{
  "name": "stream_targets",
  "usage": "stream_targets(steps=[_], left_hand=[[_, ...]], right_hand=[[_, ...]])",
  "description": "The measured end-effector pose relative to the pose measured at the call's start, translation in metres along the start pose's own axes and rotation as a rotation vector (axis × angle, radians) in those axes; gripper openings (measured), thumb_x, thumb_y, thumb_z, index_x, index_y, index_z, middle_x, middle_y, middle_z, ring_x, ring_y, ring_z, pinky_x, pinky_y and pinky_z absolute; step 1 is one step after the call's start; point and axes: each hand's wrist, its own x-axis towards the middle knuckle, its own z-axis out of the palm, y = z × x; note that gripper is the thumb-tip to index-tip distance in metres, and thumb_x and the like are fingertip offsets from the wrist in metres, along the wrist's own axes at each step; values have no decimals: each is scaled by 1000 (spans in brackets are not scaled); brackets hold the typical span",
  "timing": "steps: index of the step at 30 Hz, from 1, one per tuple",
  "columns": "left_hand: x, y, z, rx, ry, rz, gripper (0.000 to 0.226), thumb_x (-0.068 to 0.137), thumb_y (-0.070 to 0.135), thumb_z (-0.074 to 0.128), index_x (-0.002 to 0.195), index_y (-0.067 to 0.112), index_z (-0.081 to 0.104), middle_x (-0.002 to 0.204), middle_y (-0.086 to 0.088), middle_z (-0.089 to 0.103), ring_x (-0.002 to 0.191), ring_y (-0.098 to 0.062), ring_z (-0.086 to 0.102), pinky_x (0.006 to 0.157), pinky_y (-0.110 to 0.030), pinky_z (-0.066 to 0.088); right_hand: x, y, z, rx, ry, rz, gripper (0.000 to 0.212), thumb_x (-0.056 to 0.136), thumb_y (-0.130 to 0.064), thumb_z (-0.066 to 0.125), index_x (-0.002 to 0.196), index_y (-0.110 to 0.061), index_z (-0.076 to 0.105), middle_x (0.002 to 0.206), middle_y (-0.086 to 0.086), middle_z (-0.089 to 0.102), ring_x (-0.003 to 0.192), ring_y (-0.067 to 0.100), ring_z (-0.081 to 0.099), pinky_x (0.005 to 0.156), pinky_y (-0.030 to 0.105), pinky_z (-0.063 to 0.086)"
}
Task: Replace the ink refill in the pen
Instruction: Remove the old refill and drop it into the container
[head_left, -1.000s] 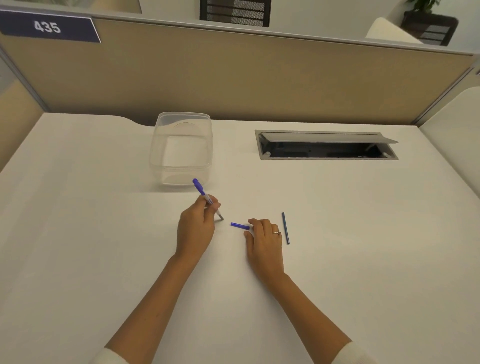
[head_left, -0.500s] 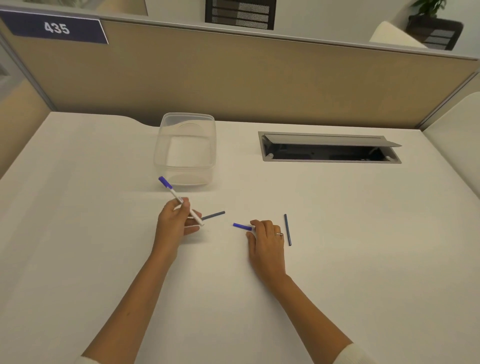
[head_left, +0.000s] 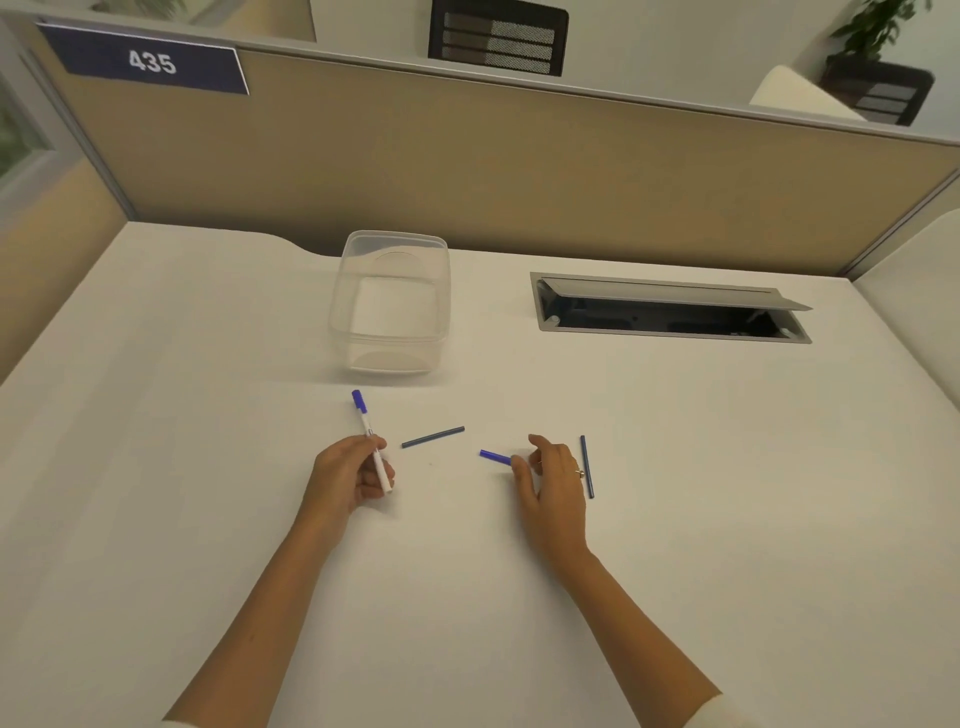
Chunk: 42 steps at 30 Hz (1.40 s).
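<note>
Pen (head_left: 371, 440), white barrel with blue end cap, pinched in the grip of the left hand (head_left: 347, 478); capped end points up and away from the grip, open end projects just below the fingers. A dark refill (head_left: 432, 437) lies flat on the counter (head_left: 156, 415) just right of this grip, apart from it. The right hand (head_left: 553, 480) rests on the counter, its grip loosely spread, thumb tip touching the near end of a short blue piece (head_left: 494, 457) that extends left from it; whether it is pinched cannot be told. A second dark refill (head_left: 587, 466) lies just right of the right hand, pointing away from the person, close beside the ringed finger. Beyond the left grip stands a clear tub (head_left: 390, 301); beyond the right grip, a cable hatch (head_left: 670, 312) with raised lid is set into the white counter. A tan partition (head_left: 519, 171) backs the counter, bearing a blue sign (head_left: 148, 62) reading 435. A dark chair back (head_left: 496, 39) and a plant (head_left: 878, 26) show behind it.
</note>
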Motion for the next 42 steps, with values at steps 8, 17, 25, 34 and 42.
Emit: stream_targets(steps=[8,17,25,34,42], left_hand=[[-4,-5,-5,-27,2,86,24,93,25,50,87,8,65,49,1,63,46,-12,59,49,-23,50],[13,7,-21,-293,151,147,13,94,20,50,88,13,60,63,-4,71,61,-17,70,59,-28,59],[53,31,-42,-384,213,133,10,91,19,55,86,13,61,83,-10,66,74,-17,70,68,-29,57],[73,30,-51,-451,191,25,13,90,15,58,93,5,65,98,-14,69,90,-23,70,79,-36,57],[66,26,-44,-445,227,134,12,86,21,64,90,12,72,85,-7,68,77,-12,69,78,-28,57]], right_hand=[[25,-49,14,-204,-55,-229,19,81,-3,65,98,-11,71,99,14,64,85,38,57,67,43,50],[36,-81,42,-612,-149,-610,27,55,0,77,74,-19,70,70,-3,65,63,20,61,55,23,48],[43,-77,46,-336,-79,-746,25,72,11,65,90,-7,67,78,8,65,63,28,56,55,30,45],[163,-175,30,49,27,-389,9,85,-6,62,90,-1,68,83,15,70,73,28,64,68,33,50],[248,-194,97,-430,-444,-44,16,73,-2,66,59,-1,59,61,12,63,53,24,58,46,23,49]])
